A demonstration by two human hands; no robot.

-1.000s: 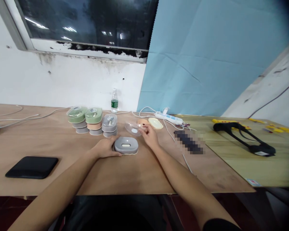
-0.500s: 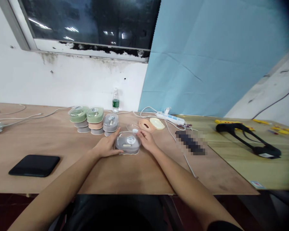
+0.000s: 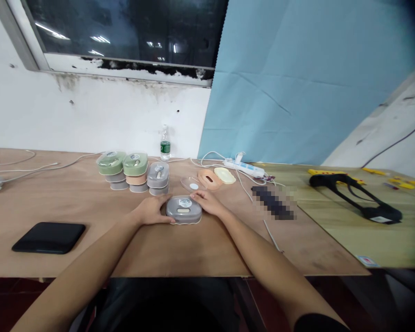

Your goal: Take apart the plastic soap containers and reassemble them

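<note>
Tabletop (image 3: 100, 207): brown, in front of a white wall (image 3: 124, 110); the grey box (image 3: 190, 216) stands on it, directly before the person and between the two hands.
Left hand (image 3: 151, 211): its fingers are wrapped around the left end of the box, with the thumb along the near side; it seems to grip the box.
Right hand (image 3: 207, 201): bent fingers touch the far right edge of the clear lid (image 3: 174, 201); if they pinch or only press, I cannot tell.
Box weight: probably light, since it looks like thin plastic; what is inside cannot be seen.
Box walls: they seem stiff, perhaps giving a little under a strong squeeze.
Lid surface: smooth and shiny, so it may slip under dry fingers; thin clear plastic could scratch or crack.
Best hold: I would take the box low, by its two rounded ends, and handle the lid by its rim.
Box direction: upright and flat, with the long axis running left to right across the person.
Pale oblong mark (image 3: 183, 210): it lies along the same axis, on the near side of the round label (image 3: 185, 203).
</note>
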